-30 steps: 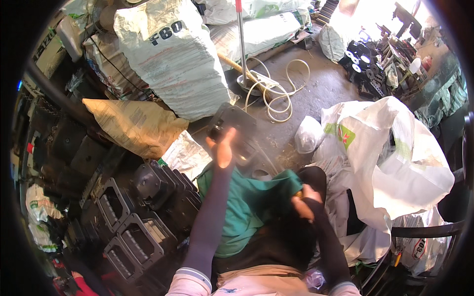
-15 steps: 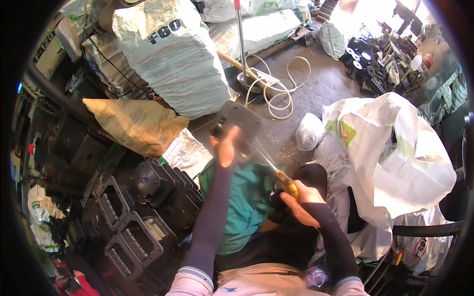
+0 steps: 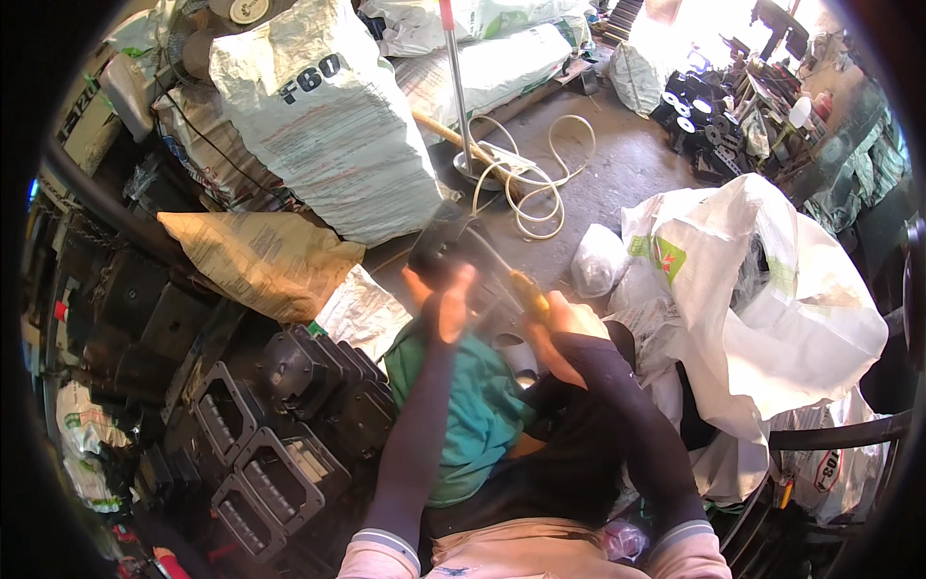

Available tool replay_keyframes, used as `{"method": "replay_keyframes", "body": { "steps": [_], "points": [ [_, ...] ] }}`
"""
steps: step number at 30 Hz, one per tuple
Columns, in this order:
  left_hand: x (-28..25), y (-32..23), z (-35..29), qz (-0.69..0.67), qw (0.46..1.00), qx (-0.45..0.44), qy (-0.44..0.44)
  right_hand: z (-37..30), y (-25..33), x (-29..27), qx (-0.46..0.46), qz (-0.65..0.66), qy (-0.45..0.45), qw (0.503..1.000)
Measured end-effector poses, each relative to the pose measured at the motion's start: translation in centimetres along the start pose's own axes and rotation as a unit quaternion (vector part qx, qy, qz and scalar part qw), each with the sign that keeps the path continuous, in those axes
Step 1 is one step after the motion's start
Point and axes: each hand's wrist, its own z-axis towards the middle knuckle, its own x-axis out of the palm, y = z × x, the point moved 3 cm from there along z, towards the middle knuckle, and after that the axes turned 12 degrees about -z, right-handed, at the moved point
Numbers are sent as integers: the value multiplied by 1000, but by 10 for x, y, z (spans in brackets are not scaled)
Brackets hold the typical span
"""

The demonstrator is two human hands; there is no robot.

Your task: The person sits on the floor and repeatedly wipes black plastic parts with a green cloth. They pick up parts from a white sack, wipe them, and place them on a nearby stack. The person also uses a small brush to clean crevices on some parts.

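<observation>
My left hand [image 3: 442, 301] is closed on the lower end of a black plastic housing [image 3: 446, 239], blurred by motion, held up over my lap. My right hand [image 3: 573, 326] grips the yellow handle of a screwdriver [image 3: 529, 293]. Its pale shaft slants up and left to the housing's right side; blur hides whether the tip touches. Below my hands, a teal cloth [image 3: 471, 410] drapes over my leg. To the left, black housings [image 3: 289, 367] stand in a row, and several open black frames [image 3: 278, 482] lie stacked nearer me.
A large white sack [image 3: 318, 125] and a brown paper bag [image 3: 265, 256] stand ahead on the left. A pale cord [image 3: 558, 183] is coiled on the floor. At right are a small clear bag [image 3: 596, 261] and a big open white sack [image 3: 801, 318]. Black parts [image 3: 699, 121] are heaped far right.
My right hand and the screwdriver have moved up and left, nearer my left hand. The housing has shifted slightly and turned, its broad face no longer clear. The view has shifted a little.
</observation>
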Motion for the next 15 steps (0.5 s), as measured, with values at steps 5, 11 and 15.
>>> {"method": "replay_keyframes", "body": {
  "steps": [5, 11, 15],
  "points": [
    [2, -9, -3, 13, 999, 22, 28, 8, -32, 0, 20, 108, -47, 993],
    [-7, -1, 10, -183, 982, -38, -26, -24, -73, 17, 95, 129, -32, 987],
    [-24, 21, 20, -163, 982, -86, -47, -55, -69, 40, 24, 134, 89, 987]
  ]
}}
